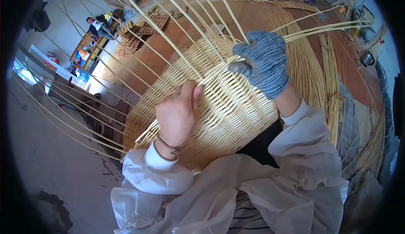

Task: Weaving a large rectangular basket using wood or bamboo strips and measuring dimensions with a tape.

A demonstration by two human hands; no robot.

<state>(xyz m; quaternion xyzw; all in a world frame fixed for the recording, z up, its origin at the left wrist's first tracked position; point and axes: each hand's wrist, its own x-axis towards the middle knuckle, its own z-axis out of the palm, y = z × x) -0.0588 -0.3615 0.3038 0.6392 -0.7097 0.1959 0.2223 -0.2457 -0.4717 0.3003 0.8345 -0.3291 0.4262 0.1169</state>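
A partly woven wicker basket (pixel 234 120) lies tilted across my lap, its weave pale and tight. Long upright stakes (pixel 161 32) fan out from its rim toward the far left. My left hand (pixel 177 113), bare with a thin bracelet at the wrist, is closed over the rim, the thumb pressed against the weave near the base of a stake. A grey-blue knitted glove covers my right hand (pixel 265 65), which pinches pale wicker rods at the rim. Loose rods (pixel 329 28) stretch from behind that hand to the far right. The fingers' undersides are hidden.
Large bundles of wicker rods (pixel 301 65) lie on the reddish floor at the right. A kettle (pixel 367 58) stands by the right wall. Flat woven pieces (pixel 154 24) lie farther off, and a person (pixel 99 28) sits at the far left.
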